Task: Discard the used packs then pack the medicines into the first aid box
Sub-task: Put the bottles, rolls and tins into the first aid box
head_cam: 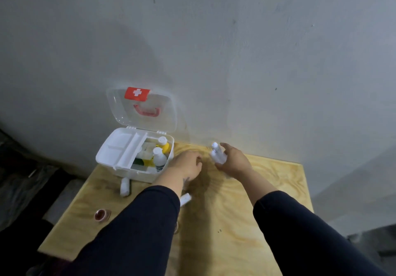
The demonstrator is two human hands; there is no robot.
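The white first aid box [111, 162] stands open at the table's far left, its clear lid with a red cross leaning on the wall. Inside are a white tray and several bottles [159, 158], two with yellow parts. My right hand [233, 161] grips two small white bottles [217, 153] just right of the box. My left hand [186, 165] hovers beside the box's right wall, fingers curled and holding nothing I can see. A white roll [125, 186] lies in front of the box. Another white item [185, 198] shows partly under my left forearm.
The wooden table [246, 211] stands against a grey wall. A small reddish tape roll [101, 214] sits near the table's left edge. Dark clutter lies on the floor to the left.
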